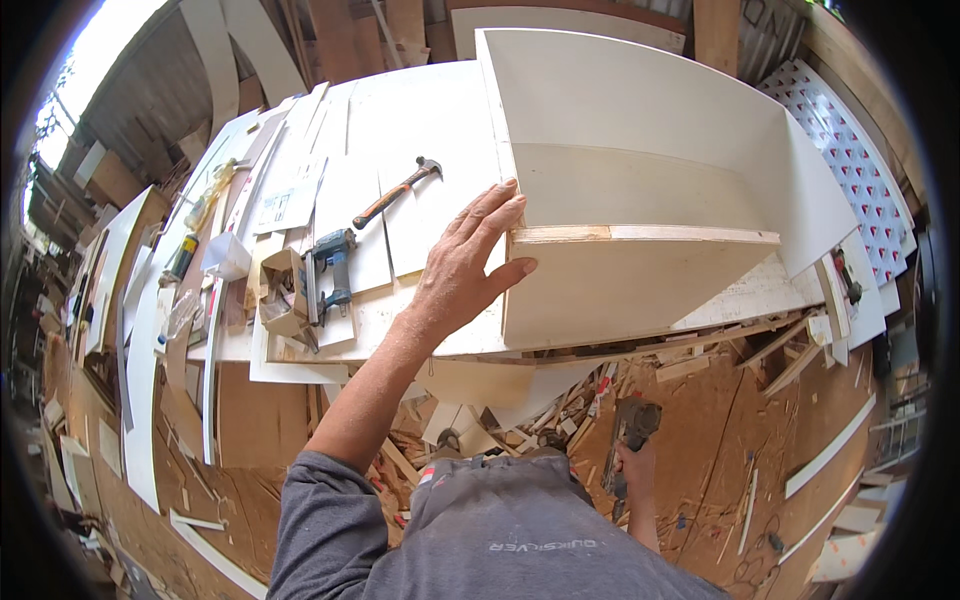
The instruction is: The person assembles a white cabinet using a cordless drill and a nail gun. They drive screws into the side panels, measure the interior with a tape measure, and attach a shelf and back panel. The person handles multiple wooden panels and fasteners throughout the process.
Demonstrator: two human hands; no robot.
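My left hand (465, 245) lies on the left front corner of a white box-like cabinet (640, 105), its fingers stretched along the upright side panel and the thumb resting near the raw wood edge of a cross panel (640, 234). Down by my right side, my right hand (638, 475) is wrapped round a dark handheld power tool (637, 418); its exact kind is hard to make out. Left of the cabinet a claw hammer (397, 193) lies on the white worktop (420, 110). A blue nail gun (336, 275) lies closer to me, next to an open cardboard box (283, 295).
Strips, a glue tube (180, 258) and a white plastic container (227, 257) cover the worktop's left part. Wood scraps and offcuts (590, 400) litter the floor under the front edge. A patterned sheet (840, 160) leans at the right. Boards stand along the back wall.
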